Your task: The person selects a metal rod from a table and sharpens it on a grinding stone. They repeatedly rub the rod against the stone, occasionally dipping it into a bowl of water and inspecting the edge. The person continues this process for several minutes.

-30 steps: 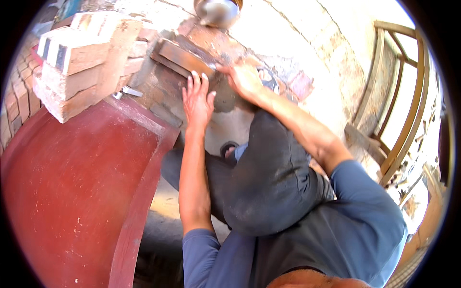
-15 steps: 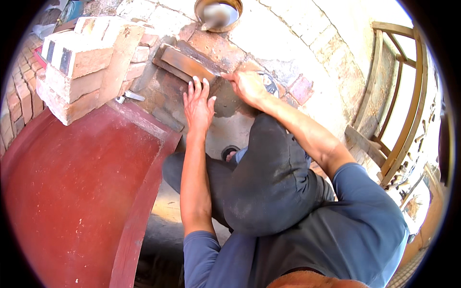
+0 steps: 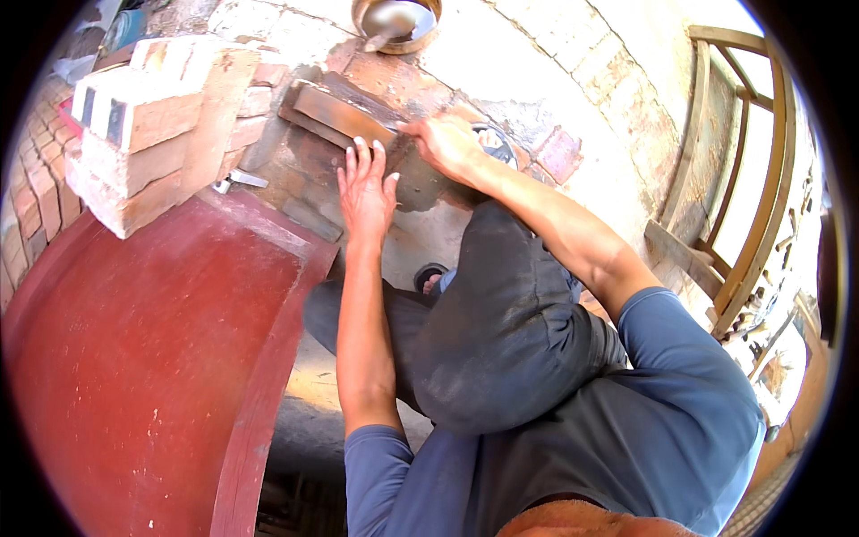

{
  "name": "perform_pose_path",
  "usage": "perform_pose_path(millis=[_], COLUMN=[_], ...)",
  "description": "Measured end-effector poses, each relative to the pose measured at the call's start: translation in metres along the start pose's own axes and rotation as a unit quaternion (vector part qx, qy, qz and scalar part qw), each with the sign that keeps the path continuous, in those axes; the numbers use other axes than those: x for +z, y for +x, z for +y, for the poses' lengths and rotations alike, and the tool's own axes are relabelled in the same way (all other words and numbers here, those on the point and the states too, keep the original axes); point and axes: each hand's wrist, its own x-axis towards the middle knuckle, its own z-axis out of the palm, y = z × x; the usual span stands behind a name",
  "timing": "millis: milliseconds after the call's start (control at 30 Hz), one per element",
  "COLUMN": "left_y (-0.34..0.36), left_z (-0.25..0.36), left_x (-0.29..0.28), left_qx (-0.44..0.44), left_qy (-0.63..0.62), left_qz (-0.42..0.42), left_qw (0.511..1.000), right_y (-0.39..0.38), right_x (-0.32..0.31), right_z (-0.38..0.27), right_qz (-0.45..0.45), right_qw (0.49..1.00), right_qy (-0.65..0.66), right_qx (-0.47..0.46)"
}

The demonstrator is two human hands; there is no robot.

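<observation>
A long brown rectangular block (image 3: 335, 116) lies slantwise on the wet brick ground in front of me, with another flat piece under its left end. My left hand (image 3: 365, 183) reaches to the block's near side, palm down, fingers spread and fingertips at its edge. At the block's right end is my right hand (image 3: 445, 148), its fingers curled together. Whatever they grip is hidden or too thin to make out. Dark wet ground (image 3: 420, 183) shows between and below the two hands.
Beyond the block stands a round metal bowl (image 3: 358, 20) with liquid and a blurred object in it. Pale bricks (image 3: 161, 121) are stacked at the left, beside a red panel (image 3: 170, 358). A wooden frame (image 3: 778, 179) stands at the right. My bent knee is just below my hands.
My right hand has shifted slightly left and away from me, closer along the block's end. My left hand stays at the block's edge. The whole view has tilted a little.
</observation>
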Motion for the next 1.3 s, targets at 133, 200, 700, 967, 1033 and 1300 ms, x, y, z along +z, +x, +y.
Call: perform_pose_path(millis=[133,200,700,967,1033,1300], left_y=[0.008,0.004,-0.004,-0.001,0.007,-0.002], left_z=[0.001,-0.002,0.003,0.0,0.002,0.003], left_x=[-0.002,0.006,0.0,-0.002,-0.004,-0.002], left_qx=[0.003,0.012,-0.006,0.003,-0.001,-0.013], left_qy=[0.003,-0.013,0.011,0.015,0.024,0.026], left_qz=[0.019,0.034,-0.025,-0.009,0.001,-0.026], left_qw=[1.0,0.999,1.0,1.0,1.0,0.999], right_y=[-0.007,0.0,-0.019,-0.01,-0.007,-0.014], right_x=[0.001,0.008,0.005,-0.007,-0.002,-0.001], right_z=[0.003,0.001,0.007,-0.002,0.005,0.003], right_qz=[0.011,0.026,0.025,-0.02,0.001,-0.04], right_qw=[1.0,1.0,1.0,1.0,1.0,0.998], right_qy=[-0.002,0.001,-0.002,-0.019,-0.013,-0.016], right_qx=[0.008,-0.003,-0.008,0.013,0.009,0.035])
